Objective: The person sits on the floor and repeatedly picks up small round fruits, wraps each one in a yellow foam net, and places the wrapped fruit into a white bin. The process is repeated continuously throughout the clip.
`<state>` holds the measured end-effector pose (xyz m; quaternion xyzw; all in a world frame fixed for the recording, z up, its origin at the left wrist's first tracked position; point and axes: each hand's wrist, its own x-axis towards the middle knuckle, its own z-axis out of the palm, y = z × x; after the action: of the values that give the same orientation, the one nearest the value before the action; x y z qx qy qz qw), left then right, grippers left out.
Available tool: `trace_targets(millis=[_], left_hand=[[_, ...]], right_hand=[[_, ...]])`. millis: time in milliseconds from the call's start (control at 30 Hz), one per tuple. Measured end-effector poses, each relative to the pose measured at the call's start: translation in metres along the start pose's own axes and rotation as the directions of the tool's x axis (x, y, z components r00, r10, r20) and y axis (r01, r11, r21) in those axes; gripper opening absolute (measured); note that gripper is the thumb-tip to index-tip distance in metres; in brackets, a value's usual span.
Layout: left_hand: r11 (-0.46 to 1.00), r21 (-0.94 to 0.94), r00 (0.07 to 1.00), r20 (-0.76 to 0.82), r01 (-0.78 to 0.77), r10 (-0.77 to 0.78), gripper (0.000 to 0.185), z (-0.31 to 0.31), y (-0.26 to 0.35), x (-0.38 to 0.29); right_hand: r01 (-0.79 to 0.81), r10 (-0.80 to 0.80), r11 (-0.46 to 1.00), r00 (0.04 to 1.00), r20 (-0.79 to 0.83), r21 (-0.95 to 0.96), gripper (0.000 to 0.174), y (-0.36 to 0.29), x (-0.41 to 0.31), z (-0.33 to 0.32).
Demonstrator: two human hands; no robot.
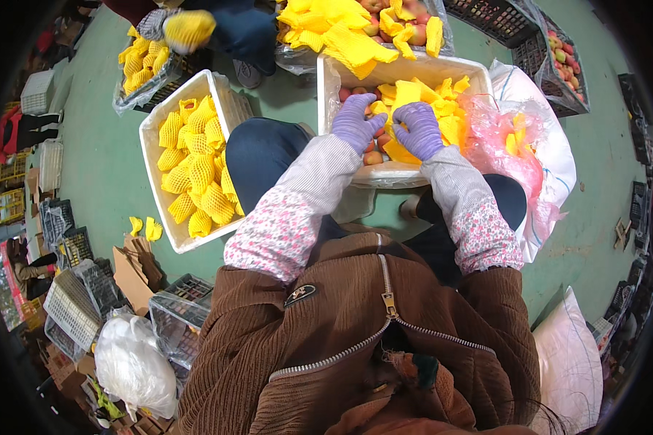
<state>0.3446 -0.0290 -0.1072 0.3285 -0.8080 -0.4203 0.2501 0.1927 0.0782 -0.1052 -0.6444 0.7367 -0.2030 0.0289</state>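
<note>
Both my hands wear purple knit gloves and are over a white foam box (324, 103) of apples and yellow foam net sleeves. My left hand (353, 122), thumb and fingers apart, is over the red apples (373, 158) at the box's left side. Close to its fingertips lies a yellow net sleeve (380, 108). My right hand (420, 130) has curled fingers and is against the heap of flat yellow foam nets (449, 128); whether it pinches one is hidden. On my left, a second white foam box (151, 142) holds several apples in yellow nets (201, 171).
Pink plastic film (500, 144) and a white woven sack (558, 157) lie right of the apple box. Beyond it stands a crate of apples and nets (408, 27). A co-worker's gloved hand (188, 30) is above another crate (141, 65). Cardboard (136, 272) lies behind left.
</note>
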Motion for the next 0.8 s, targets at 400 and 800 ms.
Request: trace_targets(millis=[400,800], left_hand=[[0.567,-0.682,0.887,0.338,0.462,-0.315,0.022,-0.025,-0.003,0.003],[0.433,-0.751,0.867,0.449,0.498,-0.218,0.026,-0.029,0.012,-0.035]], right_hand=[[-0.468,0.468,-0.024,0.775,0.424,0.883,0.039,-0.008,-0.019,-0.035],[-0.103,0.408,-0.344,0.879,0.248,0.933,0.030,-0.061,-0.030,0.005]])
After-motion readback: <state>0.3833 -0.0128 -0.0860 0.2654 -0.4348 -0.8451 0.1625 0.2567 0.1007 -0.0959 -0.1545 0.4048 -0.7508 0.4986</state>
